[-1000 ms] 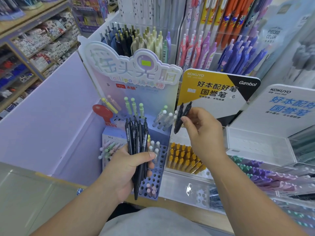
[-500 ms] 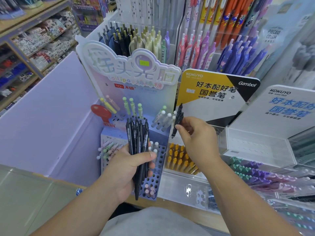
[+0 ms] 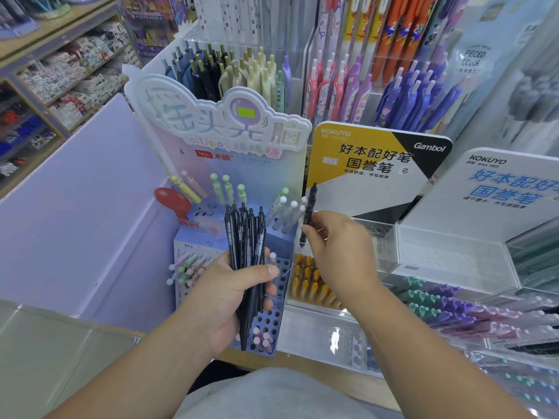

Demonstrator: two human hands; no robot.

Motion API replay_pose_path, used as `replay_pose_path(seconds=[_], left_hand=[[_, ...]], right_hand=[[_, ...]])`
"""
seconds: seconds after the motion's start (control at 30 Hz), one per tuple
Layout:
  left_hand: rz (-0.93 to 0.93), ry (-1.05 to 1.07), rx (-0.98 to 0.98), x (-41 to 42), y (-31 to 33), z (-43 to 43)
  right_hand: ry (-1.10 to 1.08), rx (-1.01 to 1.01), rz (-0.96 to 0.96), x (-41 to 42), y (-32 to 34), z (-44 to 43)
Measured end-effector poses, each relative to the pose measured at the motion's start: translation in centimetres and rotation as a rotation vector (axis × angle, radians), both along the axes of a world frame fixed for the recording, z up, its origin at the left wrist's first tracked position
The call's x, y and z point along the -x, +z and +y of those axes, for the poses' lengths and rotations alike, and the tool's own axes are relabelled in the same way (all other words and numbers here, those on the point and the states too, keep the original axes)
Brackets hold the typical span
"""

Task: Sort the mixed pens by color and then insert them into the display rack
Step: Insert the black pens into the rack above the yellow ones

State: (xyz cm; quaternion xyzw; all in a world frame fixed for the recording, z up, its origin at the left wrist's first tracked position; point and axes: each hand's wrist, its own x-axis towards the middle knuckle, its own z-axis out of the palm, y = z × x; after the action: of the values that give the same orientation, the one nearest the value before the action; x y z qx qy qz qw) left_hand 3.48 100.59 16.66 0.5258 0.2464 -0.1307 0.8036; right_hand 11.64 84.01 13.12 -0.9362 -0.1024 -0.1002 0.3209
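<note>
Right hand's [image 3: 338,246] pinched slim black plastic pen [image 3: 309,207] is turning upright mid-frame; my left hand [image 3: 223,294] is clutching bundled black pens [image 3: 246,237]; I'm aligning its tip squarely.

A lavender partition [image 3: 75,207] fills the left side, its flat panels meeting at a corner. Behind it, at the upper left, wooden shelving [image 3: 54,34] carries rows of small boxed goods [image 3: 75,65] packed close together. A wooden counter edge [image 3: 348,379] runs along the bottom, and a pale green glassy surface [image 3: 45,358] lies at the lower left. The light is bright and even, with soft glints on clear plastic.
</note>
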Motion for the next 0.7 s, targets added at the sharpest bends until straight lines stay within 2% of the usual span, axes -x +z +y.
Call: replay_pose_path(seconds=[0.2,0.33,0.43,0.5,0.7], left_hand=[[-0.032,-0.035,-0.006,0.1,0.5,-0.2],[-0.062,-0.107,-0.022,0.2,0.9,-0.4],[-0.085,-0.165,-0.071,0.1,0.9,-0.9],[-0.101,-0.188,-0.122,0.0,0.9,-1.4],[-0.11,-0.207,-0.185,-0.3,1.0,-2.5]], right_hand=[[-0.018,-0.046,0.044,0.3,0.2,-0.3],[-0.06,-0.305,0.156,1.7,1.6,-0.8],[0.072,-0.555,0.383,2.9,3.3,-0.8],[0.151,-0.627,0.511,3.5,4.0,-0.6],[0.1,-0.798,0.616,4.1,3.8,-0.5]])
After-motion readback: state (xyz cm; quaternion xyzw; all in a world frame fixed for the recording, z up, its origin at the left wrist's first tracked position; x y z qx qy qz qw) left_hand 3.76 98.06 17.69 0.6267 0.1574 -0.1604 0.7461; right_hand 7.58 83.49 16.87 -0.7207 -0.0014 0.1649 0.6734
